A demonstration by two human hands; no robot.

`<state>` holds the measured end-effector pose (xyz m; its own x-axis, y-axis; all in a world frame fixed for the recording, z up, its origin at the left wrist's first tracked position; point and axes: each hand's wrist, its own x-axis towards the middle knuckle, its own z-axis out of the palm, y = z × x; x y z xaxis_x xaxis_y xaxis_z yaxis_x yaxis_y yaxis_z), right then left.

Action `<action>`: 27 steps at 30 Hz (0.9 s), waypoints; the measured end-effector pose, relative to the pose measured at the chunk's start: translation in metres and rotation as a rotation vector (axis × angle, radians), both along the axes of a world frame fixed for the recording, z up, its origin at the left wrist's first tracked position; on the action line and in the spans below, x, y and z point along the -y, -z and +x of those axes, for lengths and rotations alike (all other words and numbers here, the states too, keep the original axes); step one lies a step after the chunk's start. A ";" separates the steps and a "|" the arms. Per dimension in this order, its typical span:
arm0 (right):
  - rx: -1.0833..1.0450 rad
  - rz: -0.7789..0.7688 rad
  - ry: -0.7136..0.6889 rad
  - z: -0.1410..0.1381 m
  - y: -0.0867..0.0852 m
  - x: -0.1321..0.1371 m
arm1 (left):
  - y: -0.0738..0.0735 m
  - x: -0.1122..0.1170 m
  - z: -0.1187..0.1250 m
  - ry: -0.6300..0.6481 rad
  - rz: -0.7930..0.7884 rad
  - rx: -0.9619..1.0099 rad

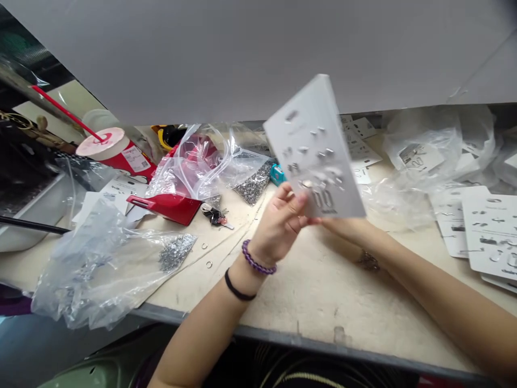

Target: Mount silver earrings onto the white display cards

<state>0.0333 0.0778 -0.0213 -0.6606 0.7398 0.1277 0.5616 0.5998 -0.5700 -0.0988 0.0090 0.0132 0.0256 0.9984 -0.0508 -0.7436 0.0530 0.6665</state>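
Note:
A white jewellery card (309,129), slightly blurred, is held up tilted above the bench. Several small silver-coloured pieces, earring-like, are fixed to its face, with two oval loops near the bottom. My left hand (280,223) pinches the card's lower left edge between thumb and fingers. It wears a purple bead bracelet (257,260) and a black band at the wrist. My right forearm (404,264) reaches in from the right to the card's lower edge. The card hides most of my right hand, so its fingers and grip do not show.
Clear bags of small metal parts (175,253) lie left, near a red scoop (169,207), keys (216,215) and two loose rings. A red cup (121,153) with a straw stands behind. More filled cards (490,231) and plastic bags (424,151) are at right. A grey panel (242,54) overhangs the back.

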 end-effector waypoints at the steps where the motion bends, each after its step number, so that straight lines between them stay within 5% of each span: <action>1: -0.005 -0.004 0.004 0.000 -0.002 -0.001 | -0.001 -0.004 -0.007 -0.081 -0.015 0.019; 5: 0.026 -0.003 -0.037 -0.004 -0.010 -0.005 | -0.002 -0.018 -0.033 -0.369 -0.121 0.152; 9: 0.081 0.030 -0.077 -0.014 -0.016 -0.013 | -0.004 -0.022 -0.042 -0.454 -0.160 0.174; 20: 0.420 0.189 -0.186 -0.049 -0.023 -0.024 | -0.005 -0.018 -0.041 -0.321 -0.231 0.258; 27: 0.411 0.272 -0.307 -0.040 -0.028 -0.027 | -0.001 -0.009 -0.032 0.008 -0.212 0.378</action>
